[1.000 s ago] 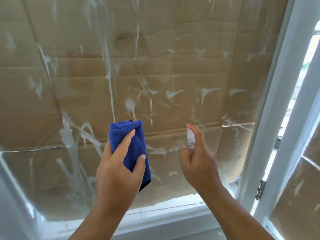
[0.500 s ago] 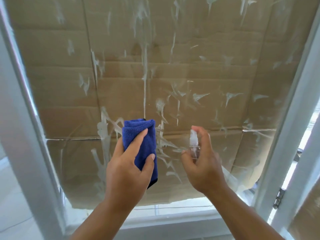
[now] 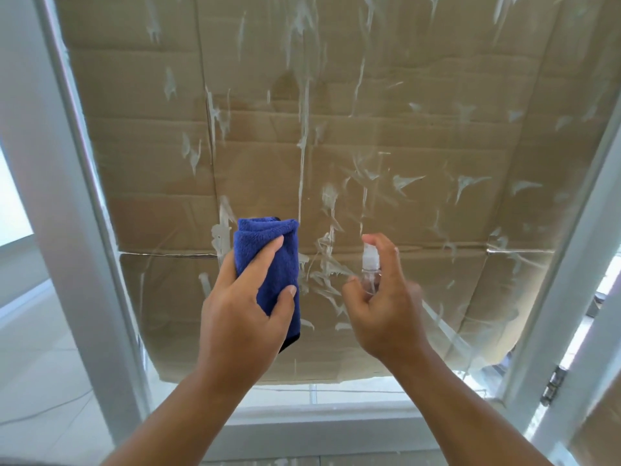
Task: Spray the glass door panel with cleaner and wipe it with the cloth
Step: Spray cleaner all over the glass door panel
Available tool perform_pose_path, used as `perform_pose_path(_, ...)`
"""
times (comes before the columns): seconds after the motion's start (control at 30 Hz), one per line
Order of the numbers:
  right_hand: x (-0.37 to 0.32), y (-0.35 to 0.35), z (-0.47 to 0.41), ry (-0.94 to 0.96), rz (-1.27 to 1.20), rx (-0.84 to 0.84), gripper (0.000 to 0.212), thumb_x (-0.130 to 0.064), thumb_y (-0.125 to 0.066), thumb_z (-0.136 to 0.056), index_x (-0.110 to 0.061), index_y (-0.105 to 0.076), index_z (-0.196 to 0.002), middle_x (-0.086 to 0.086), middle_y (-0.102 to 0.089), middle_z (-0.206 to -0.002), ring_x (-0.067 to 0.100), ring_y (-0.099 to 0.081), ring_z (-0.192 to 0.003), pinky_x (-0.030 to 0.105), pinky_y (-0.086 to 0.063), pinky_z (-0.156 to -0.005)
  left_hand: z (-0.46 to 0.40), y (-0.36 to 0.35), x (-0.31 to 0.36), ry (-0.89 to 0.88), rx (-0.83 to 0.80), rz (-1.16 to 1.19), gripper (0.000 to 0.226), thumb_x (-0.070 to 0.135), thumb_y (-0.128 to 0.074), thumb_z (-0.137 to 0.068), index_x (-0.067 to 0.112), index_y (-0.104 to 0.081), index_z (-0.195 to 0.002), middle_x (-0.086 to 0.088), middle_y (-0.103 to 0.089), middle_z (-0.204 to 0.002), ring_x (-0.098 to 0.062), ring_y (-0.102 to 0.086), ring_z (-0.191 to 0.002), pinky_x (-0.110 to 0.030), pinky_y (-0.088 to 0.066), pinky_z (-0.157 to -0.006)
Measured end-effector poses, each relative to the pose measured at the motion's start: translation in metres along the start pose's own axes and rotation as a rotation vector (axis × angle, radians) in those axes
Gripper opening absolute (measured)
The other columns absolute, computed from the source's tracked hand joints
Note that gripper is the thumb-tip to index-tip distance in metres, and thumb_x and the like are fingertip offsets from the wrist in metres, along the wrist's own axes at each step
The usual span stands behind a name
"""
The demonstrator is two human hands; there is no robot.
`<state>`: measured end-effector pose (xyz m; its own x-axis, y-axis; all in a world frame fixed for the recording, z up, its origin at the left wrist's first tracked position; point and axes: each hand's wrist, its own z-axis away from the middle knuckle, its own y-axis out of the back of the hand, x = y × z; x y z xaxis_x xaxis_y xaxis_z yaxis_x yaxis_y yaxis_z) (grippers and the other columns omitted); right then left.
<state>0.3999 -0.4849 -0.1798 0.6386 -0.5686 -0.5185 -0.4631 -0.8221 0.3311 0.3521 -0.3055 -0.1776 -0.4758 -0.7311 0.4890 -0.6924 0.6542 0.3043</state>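
The glass door panel [image 3: 386, 105] fills the view, streaked with white smears, with brown cardboard behind it. My left hand [image 3: 243, 314] grips a folded blue cloth [image 3: 272, 260] held up close to the glass at centre. To its right, my right hand [image 3: 386, 297] holds a small clear spray bottle [image 3: 370, 267] upright, the index finger lying over its white nozzle, which faces the panel. Most of the bottle's body is hidden in my palm.
A white door frame [image 3: 84, 210] runs down the left and another frame post [image 3: 568, 284] down the right, with a metal hinge [image 3: 552, 385] low on it. A white bottom rail [image 3: 319, 428] lies below the glass. Pale floor shows at the left.
The view has swung to the left, so the left frame post is now in sight. Both hands keep their grips and have risen slightly toward the glass.
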Motion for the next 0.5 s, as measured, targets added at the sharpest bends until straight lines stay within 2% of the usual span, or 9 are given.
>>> perform_pose_path(0.17,-0.001,-0.004,-0.01,0.056,-0.016,0.029,0.06,-0.012,-0.058,-0.085,-0.025,-0.045,-0.142,-0.011,-0.038,-0.046,0.012,-0.044,-0.043,0.009,-0.033,-0.048,-0.01,-0.001,0.0,-0.004,0.053,0.009,0.065,0.012,-0.078,-0.08,0.026,-0.055,-0.139,0.018,-0.047,-0.129,0.023,-0.042,-0.11,0.001,-0.035,-0.087)
perform_pose_path(0.33,0.004,-0.003,-0.015,0.043,0.021,0.061,0.054,-0.01,-0.057,-0.082,-0.017,-0.052,-0.135,-0.008,-0.039,-0.046,0.018,-0.046,-0.045,0.012,-0.031,-0.043,-0.009,-0.003,-0.004,-0.011,0.058,-0.002,0.064,0.011,-0.078,-0.08,0.024,-0.055,-0.139,0.016,-0.046,-0.13,0.023,-0.041,-0.111,0.0,-0.037,-0.087)
perform_pose_path(0.43,0.008,-0.007,-0.012,0.029,0.012,-0.002,0.059,-0.004,-0.061,-0.085,-0.021,-0.047,-0.139,-0.006,-0.042,-0.047,0.015,-0.043,-0.042,0.011,-0.032,-0.046,-0.006,0.0,-0.01,0.014,0.06,-0.017,0.065,0.012,-0.078,-0.08,0.026,-0.054,-0.139,0.016,-0.045,-0.129,0.013,-0.045,-0.104,-0.013,-0.04,-0.087)
perform_pose_path(0.5,0.006,-0.011,-0.012,0.023,-0.009,-0.07,0.062,-0.004,-0.06,-0.086,-0.027,-0.044,-0.142,-0.004,-0.044,-0.047,0.012,-0.044,-0.041,0.012,-0.034,-0.046,-0.005,0.002,-0.015,0.023,0.061,-0.034,0.065,0.01,-0.078,-0.08,0.025,-0.055,-0.139,0.017,-0.044,-0.129,0.015,-0.043,-0.106,-0.008,-0.039,-0.087)
